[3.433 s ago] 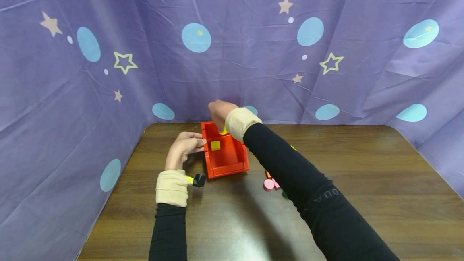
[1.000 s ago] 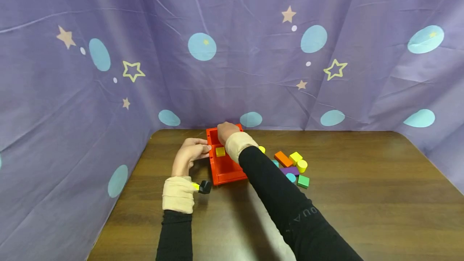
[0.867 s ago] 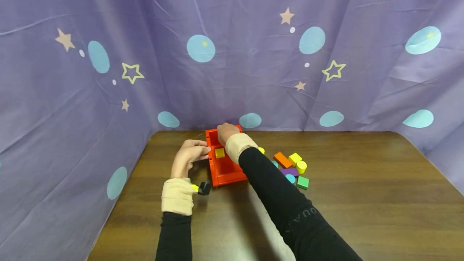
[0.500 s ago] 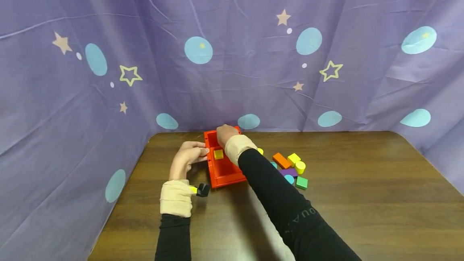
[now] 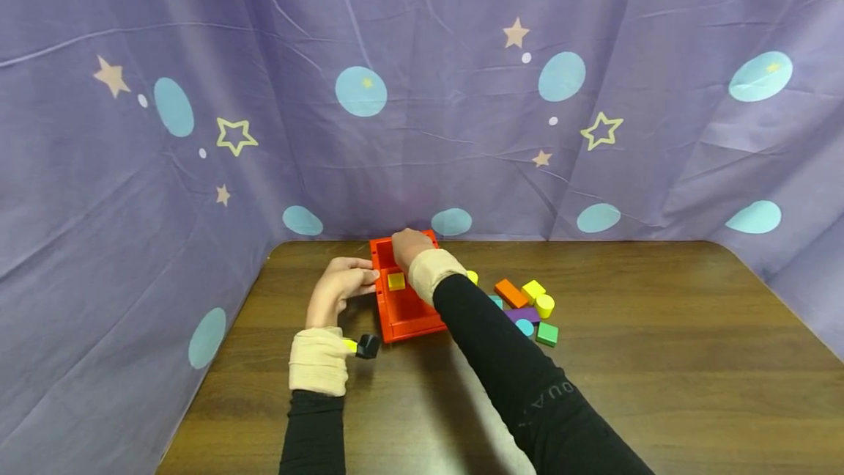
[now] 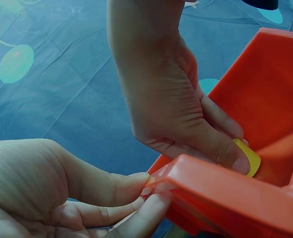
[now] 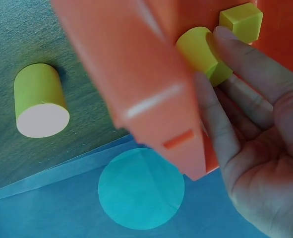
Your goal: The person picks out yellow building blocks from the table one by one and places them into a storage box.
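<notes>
A red open box (image 5: 412, 328) with a divider stands near the back of the table. At its left wall is my left hand (image 5: 338, 288), thumb and fingers (image 6: 111, 188) pinching the edge. My right hand (image 5: 410, 248) reaches into the box's back part. Between its thumb and fingers it holds a yellow cylinder block (image 7: 201, 49), low inside the box; the head view hides that block behind the hand. Close by, a yellow cube (image 5: 396, 281) lies in the box.
Right of the box lie several loose blocks: orange (image 5: 511, 293), purple (image 5: 524, 315), green (image 5: 547, 333), a yellow cylinder (image 5: 544, 305) and others. My right forearm partly covers them. A patterned purple curtain (image 5: 461, 130) hangs along the table's back edge.
Since the oldest frame, my right hand has lowered into the box with the yellow cylinder block, and the forearm has uncovered several blocks. Over the last second both hands stay nearly still; the view shifts slightly.
</notes>
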`<state>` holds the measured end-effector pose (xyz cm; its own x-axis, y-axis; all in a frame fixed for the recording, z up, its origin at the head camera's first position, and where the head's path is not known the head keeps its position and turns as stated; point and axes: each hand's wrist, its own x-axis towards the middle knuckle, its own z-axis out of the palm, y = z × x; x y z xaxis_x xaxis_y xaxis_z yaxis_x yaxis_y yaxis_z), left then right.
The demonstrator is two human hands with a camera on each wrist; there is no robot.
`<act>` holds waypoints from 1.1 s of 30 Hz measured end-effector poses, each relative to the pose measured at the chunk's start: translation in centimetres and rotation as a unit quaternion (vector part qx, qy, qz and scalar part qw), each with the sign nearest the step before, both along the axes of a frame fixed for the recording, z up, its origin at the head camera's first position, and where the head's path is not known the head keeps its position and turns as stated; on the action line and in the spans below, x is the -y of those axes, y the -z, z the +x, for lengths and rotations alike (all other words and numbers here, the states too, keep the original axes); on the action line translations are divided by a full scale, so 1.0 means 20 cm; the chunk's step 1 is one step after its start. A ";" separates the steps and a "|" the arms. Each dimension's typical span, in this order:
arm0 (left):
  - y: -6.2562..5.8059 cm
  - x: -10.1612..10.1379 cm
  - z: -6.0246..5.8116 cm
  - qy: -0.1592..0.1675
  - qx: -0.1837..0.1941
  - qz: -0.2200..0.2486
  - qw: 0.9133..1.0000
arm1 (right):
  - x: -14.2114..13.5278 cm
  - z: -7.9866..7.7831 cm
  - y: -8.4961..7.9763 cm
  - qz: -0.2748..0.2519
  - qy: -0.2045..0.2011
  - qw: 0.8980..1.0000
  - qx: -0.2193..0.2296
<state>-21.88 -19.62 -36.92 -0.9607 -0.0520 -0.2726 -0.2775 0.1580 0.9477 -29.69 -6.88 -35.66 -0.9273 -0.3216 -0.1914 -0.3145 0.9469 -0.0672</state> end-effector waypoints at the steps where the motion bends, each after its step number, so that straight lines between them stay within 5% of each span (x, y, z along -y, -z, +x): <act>1: 0.00 0.00 0.00 0.000 0.000 0.001 1.000 | 0.00 0.00 0.00 0.000 -0.001 1.000 -0.001; 22: 0.01 0.00 0.00 0.001 -0.003 0.011 1.000 | 0.02 0.01 0.02 0.017 -0.001 1.000 -0.008; 33: 0.00 0.01 0.00 0.005 -0.003 0.008 1.000 | 0.01 0.00 -0.02 0.056 -0.036 0.997 -0.029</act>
<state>-21.93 -19.73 -37.02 -0.9628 -0.0376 -0.2675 -0.2701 0.1461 0.9517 -29.64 -7.04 -35.26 -0.9130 -0.3679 -0.1761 -0.3828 0.9220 0.0586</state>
